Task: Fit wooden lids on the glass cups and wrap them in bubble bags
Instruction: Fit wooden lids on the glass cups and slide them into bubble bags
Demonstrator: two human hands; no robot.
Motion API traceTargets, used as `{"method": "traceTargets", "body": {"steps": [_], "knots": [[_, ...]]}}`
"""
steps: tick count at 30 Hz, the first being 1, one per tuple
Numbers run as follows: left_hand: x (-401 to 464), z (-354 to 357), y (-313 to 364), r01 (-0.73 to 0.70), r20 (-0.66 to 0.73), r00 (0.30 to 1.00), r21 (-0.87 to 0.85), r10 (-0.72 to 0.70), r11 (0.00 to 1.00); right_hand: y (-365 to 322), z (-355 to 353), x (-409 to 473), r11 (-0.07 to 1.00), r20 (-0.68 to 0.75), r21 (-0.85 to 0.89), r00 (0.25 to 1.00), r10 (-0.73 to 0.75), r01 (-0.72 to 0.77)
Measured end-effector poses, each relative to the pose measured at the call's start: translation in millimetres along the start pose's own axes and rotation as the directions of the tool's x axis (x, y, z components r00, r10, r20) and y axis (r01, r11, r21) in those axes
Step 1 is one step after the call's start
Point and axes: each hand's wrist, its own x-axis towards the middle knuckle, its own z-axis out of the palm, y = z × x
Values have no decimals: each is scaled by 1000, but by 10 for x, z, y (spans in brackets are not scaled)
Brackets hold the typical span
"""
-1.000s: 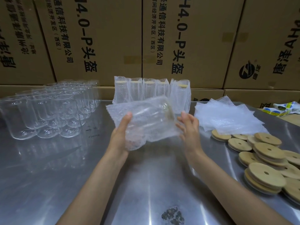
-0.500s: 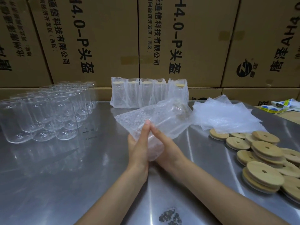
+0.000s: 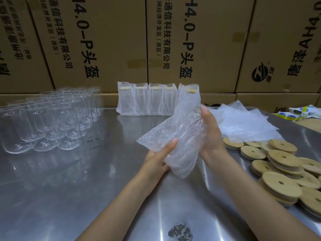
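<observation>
A glass cup in a bubble bag [image 3: 184, 136] tilts above the middle of the steel table, top end up and to the right. My left hand [image 3: 156, 159] holds its lower end, thumb pressed on the loose bag flap. My right hand [image 3: 211, 134] grips the bag's right side. Several bare glass cups [image 3: 48, 122] stand at the left. Several wrapped cups [image 3: 151, 100] stand in a row at the back. Wooden lids [image 3: 281, 167] with centre holes lie piled at the right.
A stack of flat bubble bags [image 3: 243, 122] lies behind the lids. Printed stickers [image 3: 300, 113] sit at the far right edge. Cardboard boxes [image 3: 111, 40] wall off the back of the steel table [image 3: 69, 188]. A dark stain [image 3: 180, 232] marks the near table.
The wrapped cup has swung from lying nearly level to tilting steeply up to the right. My right hand moved from under the bag to its right side; my left hand stays at the lower end.
</observation>
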Motion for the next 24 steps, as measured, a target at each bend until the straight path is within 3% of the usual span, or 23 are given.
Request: {"method": "traceTargets", "body": {"steps": [5,12,18,24], "knots": [[5,-112,106,-92,26,996,244,88,965,-84,32,3,938,144,-271,973,-181,215],[-66,-75,255,-243,185,968,503,172,830,21,115,-100,844,416,-444,903,-104,302],[-71,-86,388,-314,129,949,490,289,813,32,186,-151,843,475,-456,879,-39,284],[-70,-122,520,-332,-59,919,418,390,846,118,246,-201,832,523,-496,851,59,247]]}}
